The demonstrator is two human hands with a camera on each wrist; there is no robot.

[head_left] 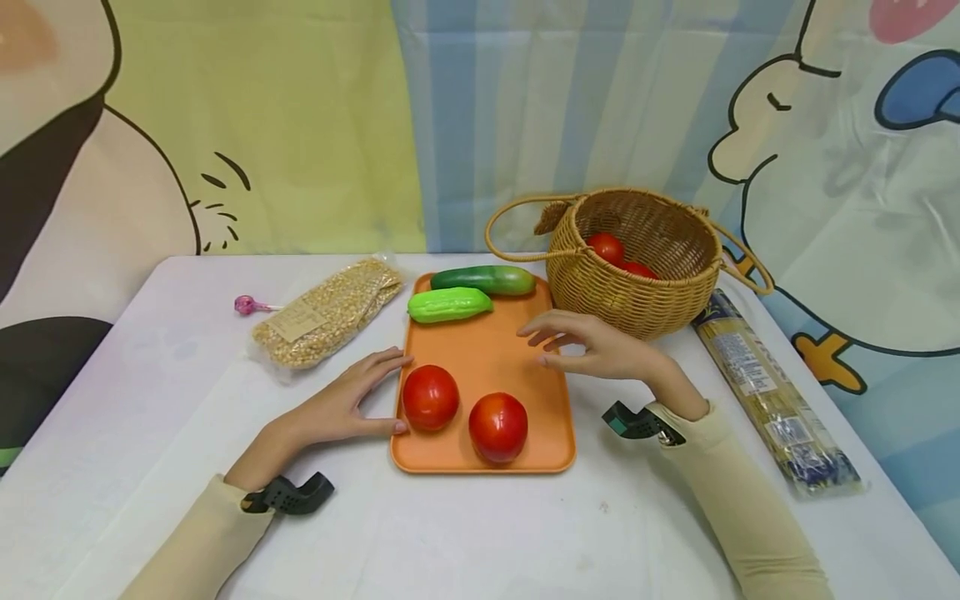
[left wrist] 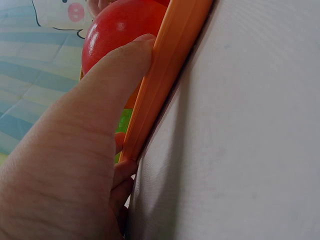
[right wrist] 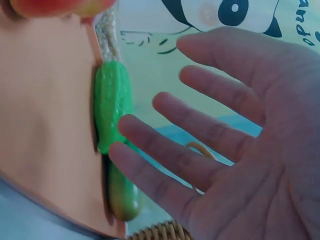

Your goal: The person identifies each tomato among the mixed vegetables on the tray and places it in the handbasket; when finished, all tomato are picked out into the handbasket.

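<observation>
My left hand, fingers spread and gripping nothing, touches the left rim of the orange tray at centre frame; my right hand hangs loose-fingered and empty over its right edge, a steadying step, I judge, the next move calling for a two-sided hold. The tray bears two tomatoes, low, one cucumber and one bitter melon, high; one basket, upper right, shows two more.
</observation>
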